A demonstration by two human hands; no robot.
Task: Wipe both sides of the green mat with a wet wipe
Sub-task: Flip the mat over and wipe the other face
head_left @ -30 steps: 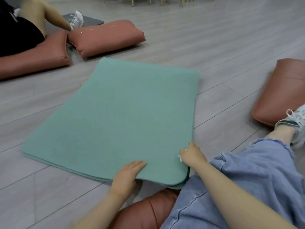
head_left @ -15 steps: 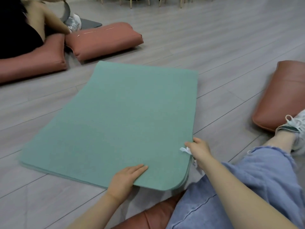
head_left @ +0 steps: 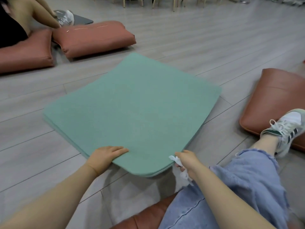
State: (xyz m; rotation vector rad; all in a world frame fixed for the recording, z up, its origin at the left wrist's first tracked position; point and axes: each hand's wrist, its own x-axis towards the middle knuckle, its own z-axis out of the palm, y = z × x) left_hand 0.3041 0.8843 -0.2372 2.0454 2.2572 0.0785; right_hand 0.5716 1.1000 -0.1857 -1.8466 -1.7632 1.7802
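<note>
The green mat (head_left: 132, 109) lies folded in layers on the grey plank floor (head_left: 198, 47), turned so one corner points toward the person. Its near corner is raised slightly off the floor, with a shadow beneath it.

The left hand (head_left: 105, 157) grips the near left edge of the mat, fingers laid flat on top and the thumb hidden underneath. The right hand (head_left: 188, 162) grips the near right edge, fingers curled, and it also holds a crumpled white wet wipe (head_left: 179, 164) bunched in the palm, part of it poking out against the mat's edge and part hanging below the hand.

The person's leg in light blue jeans (head_left: 239, 187) stretches out just right of the mat, ending in a white sneaker (head_left: 287, 128) that rests against a rust-coloured cushion (head_left: 272, 100). Another such cushion (head_left: 148, 217) sits under the person at the bottom edge. Two more cushions (head_left: 92, 37) lie beyond the mat's far left side, well apart from it, with a second person (head_left: 13, 25) sitting on them beside a dark mat (head_left: 82, 19). Chair legs (head_left: 148, 1) line the far end of the floor.
</note>
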